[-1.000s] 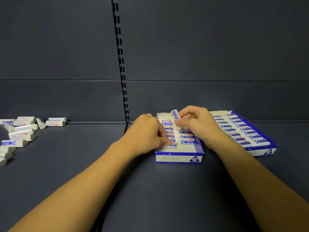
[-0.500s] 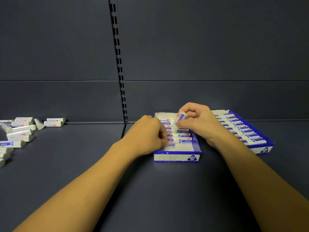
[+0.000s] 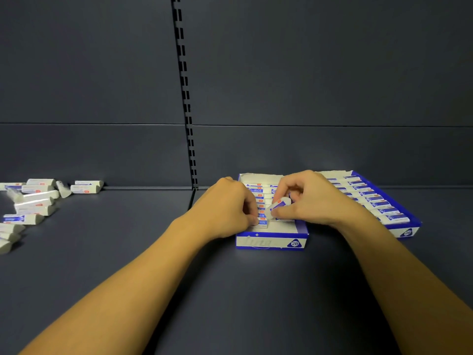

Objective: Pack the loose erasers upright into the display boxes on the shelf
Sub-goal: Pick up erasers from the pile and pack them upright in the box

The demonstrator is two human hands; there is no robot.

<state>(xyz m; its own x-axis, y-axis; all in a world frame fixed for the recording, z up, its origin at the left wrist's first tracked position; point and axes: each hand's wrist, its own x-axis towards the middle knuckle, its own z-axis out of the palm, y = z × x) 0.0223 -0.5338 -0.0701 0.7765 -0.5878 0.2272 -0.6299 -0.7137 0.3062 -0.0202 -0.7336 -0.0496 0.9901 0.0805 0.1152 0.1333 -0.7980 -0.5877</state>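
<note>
Lowered since a second ago, the eraser [image 3: 277,206] in the right hand [image 3: 313,201] has come down from above the box's back rows to just over its front rows, now tilted with one end toward the front. Both forearms reach in from the bottom corners across the dark shelf [image 3: 230,290] and converge on the near box [image 3: 271,241], which stands with its blue-and-white front wall facing the viewer. At its front-left corner the left hand [image 3: 227,208] is curled knuckles-up, its fingers [image 3: 253,220] bent down and pinching the front eraser of the left row [image 3: 261,222]. Just right of it, the right hand arches over the box, wrist resting near the right wall, thumb and fingers clamped on the tilted eraser. Behind the hands, packed erasers [image 3: 256,188] stand in rows toward the back wall of the box. Just beside it on the right, angled away, the second box [image 3: 407,230] is full of upright erasers. Well apart at the far left, the loose erasers [image 3: 35,201] lie scattered on the shelf near the back panel [image 3: 102,85].
</note>
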